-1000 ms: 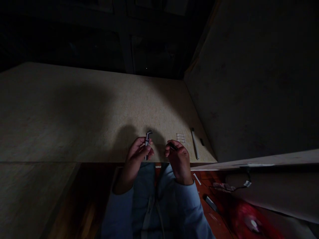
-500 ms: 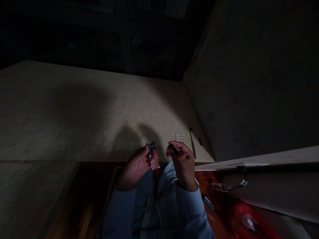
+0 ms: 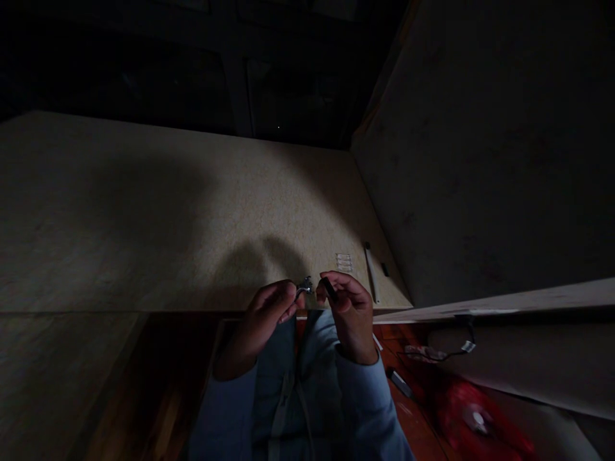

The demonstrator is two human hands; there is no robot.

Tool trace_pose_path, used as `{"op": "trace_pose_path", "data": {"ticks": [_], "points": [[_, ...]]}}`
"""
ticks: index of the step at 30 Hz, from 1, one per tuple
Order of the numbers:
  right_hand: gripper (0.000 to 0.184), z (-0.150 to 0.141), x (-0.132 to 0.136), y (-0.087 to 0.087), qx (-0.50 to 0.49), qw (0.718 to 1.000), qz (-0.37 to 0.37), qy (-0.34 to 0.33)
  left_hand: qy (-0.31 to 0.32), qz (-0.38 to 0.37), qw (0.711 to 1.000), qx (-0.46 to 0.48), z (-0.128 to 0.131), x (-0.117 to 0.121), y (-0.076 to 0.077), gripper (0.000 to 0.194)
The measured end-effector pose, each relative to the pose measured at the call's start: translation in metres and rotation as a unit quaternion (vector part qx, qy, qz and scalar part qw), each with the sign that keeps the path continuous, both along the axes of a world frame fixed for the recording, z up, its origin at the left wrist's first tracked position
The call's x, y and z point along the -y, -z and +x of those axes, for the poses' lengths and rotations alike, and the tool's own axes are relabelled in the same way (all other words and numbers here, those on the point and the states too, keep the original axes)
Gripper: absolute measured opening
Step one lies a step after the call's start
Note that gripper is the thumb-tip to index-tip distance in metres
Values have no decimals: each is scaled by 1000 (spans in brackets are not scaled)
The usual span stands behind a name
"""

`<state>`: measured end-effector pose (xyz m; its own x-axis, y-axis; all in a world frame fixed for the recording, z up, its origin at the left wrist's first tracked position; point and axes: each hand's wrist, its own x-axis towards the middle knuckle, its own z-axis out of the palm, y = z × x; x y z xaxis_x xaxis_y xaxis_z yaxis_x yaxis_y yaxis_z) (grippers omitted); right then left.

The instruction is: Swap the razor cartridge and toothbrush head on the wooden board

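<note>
- We look down in dim light at a pale tabletop (image 3: pixel 269 205), with two bare hands at its near edge.
- Our left hand (image 3: pixel 269 308) grips a small silver tool (image 3: pixel 304 286) between thumb and fingers, its shiny head pointing toward the other hand.
- Our right hand (image 3: pixel 354 307) pinches a short black piece (image 3: pixel 329 289), held tilted, near the tool's head but apart from it.
- On the tabletop, just beyond the right hand, we find a small set of clear pieces (image 3: pixel 344 262).
- Right of these lie a pale, dark-tipped stick (image 3: pixel 373 276) and a little dark bar (image 3: pixel 385 269).
</note>
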<state>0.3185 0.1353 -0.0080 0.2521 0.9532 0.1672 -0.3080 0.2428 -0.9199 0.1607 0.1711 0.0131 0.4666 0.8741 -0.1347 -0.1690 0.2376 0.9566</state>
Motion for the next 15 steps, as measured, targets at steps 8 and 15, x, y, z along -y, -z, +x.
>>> {"op": "trace_pose_path", "data": {"ticks": [8,15], "points": [[47,1,0,1,6,1000,-3,5,-32,36,997,-60,-6,8,-6,52],[52,2,2,1,13,1000,-6,3,11,73,996,-46,-6,4,-7,54]]}}
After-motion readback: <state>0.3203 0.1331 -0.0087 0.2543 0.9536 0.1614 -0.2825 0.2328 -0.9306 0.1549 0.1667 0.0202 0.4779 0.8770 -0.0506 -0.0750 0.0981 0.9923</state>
